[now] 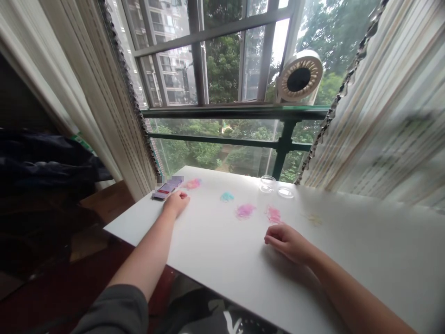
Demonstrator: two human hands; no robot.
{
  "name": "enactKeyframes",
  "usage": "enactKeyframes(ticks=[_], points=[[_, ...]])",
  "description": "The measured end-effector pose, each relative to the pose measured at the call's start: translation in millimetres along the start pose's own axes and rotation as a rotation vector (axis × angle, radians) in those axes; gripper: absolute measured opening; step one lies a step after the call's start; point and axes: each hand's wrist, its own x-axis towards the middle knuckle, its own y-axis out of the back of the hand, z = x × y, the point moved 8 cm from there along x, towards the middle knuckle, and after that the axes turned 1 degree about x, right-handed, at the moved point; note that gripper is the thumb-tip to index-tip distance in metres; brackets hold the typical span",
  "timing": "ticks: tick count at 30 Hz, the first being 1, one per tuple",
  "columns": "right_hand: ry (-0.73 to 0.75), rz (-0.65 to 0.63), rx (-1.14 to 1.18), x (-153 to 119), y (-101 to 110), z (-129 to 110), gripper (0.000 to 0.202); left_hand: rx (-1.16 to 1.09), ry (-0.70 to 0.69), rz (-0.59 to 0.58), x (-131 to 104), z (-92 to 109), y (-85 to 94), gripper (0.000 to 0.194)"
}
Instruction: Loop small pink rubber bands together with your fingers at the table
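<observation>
On the white table (215,241), my left hand (176,203) rests beside a phone (167,189), its fingers curled; what they hold, if anything, is hidden. My right hand (287,241) is closed near a pink pile (274,214), with its contents too small to make out. Between the hands lie a purple-pink pile (245,211) and a turquoise pile (227,196) of small pieces. A pink and orange pile (193,183) sits beyond my left hand. To the right is a pale yellow pile (315,219).
A clear round container (267,184) and a clear round lid or dish (285,192) stand at the table's far edge. Behind are a green railing (236,112), a window and a round white fan (299,78). Curtains hang on both sides.
</observation>
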Motion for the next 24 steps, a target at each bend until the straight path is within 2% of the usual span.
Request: enactKeyframes(ticks=[3, 7, 16, 24], points=[[0.002, -0.002, 0.005, 0, 0, -1, 0.023, 0.042, -0.057, -0.059, -5, 11, -8.5, 0.027], [0.002, -0.004, -0.012, 0, -1, -1, 0.023, 0.089, -0.068, -0.073, -7, 15, -9.5, 0.034], [0.005, 0.008, -0.054, 1, -3, 0, 0.023, 0.155, -0.033, -0.035, -2, 23, -8.8, 0.019], [-0.010, -0.017, -0.078, 0, -4, -3, 0.023, 0.162, -0.037, -0.028, -2, 25, -9.1, 0.016]])
